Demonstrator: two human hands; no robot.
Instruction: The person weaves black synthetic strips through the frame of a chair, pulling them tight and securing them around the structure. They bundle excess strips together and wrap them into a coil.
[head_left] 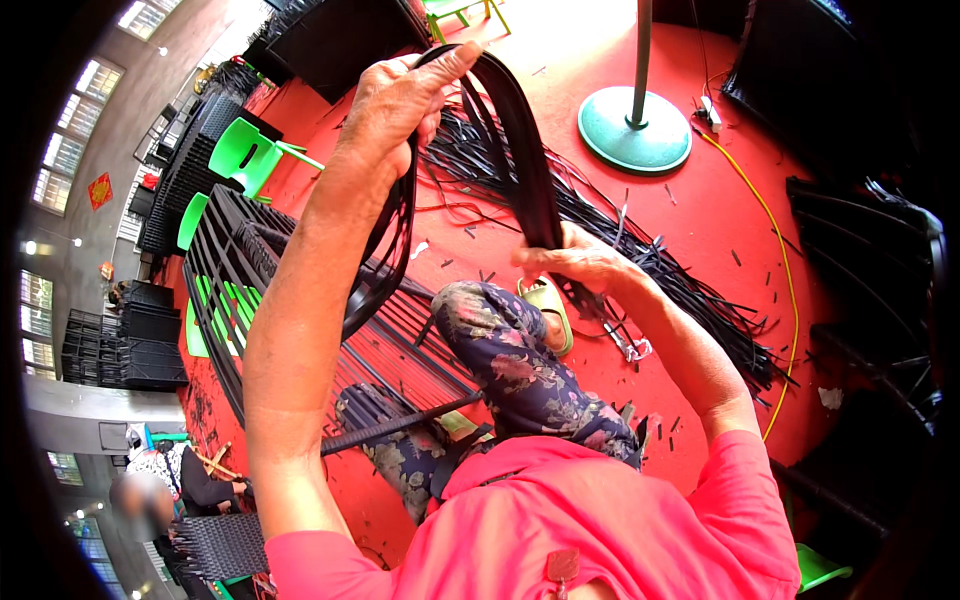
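A looped bundle of flat black strips is stretched between my two hands, bending over at the top. My left hand, raised higher and farther out, is closed round the bundle with its thumb lying along the bend. Lower and to the right, my right hand grips the other side of the loop, thumb pointing left. More strips hang below my left hand, in front of a partly strung black frame with parallel strips across it. The frame leans by my legs.
A long pile of loose black strips lies on the red floor. Beyond it stand a pole's round green base and a yellow cord. Green chairs and dark woven furniture are left; another person sits lower left.
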